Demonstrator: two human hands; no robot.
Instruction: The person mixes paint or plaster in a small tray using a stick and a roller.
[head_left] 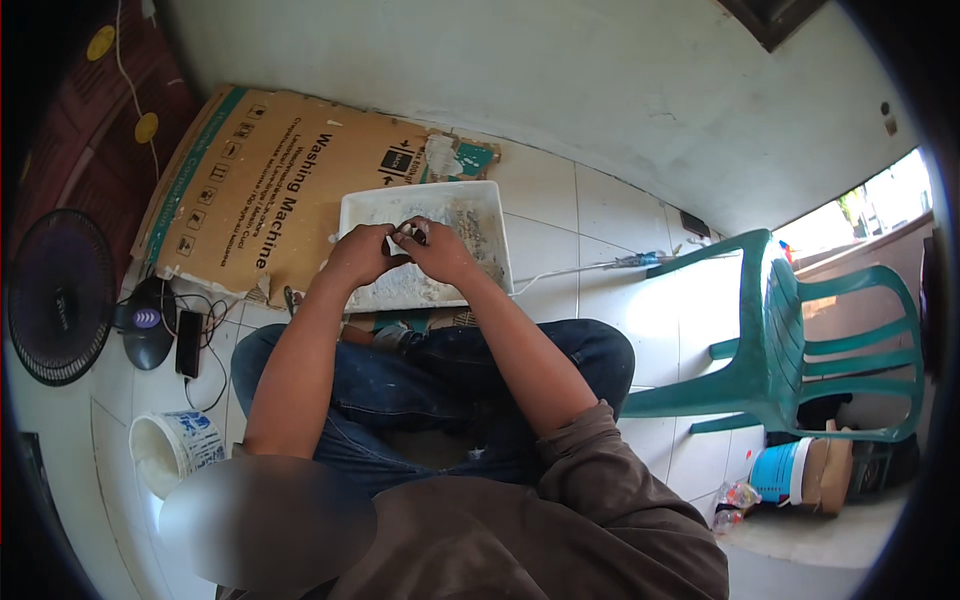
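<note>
A tray (504,235) sits on cardboard (265,190) at upper centre; a fan (60,297) is far left, a chair (778,335) right.

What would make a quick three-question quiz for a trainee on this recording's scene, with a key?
1. Multiple choice. Over which thing do the left hand and right hand come together?
a) the black fan
b) the white tray
c) the blue bucket

2. True or false. The green chair is to the right of the white tray.

3. Fill the gap. Part of the white tray lies over a flattened piece of ____.

Key: 1. b; 2. true; 3. cardboard.
</note>
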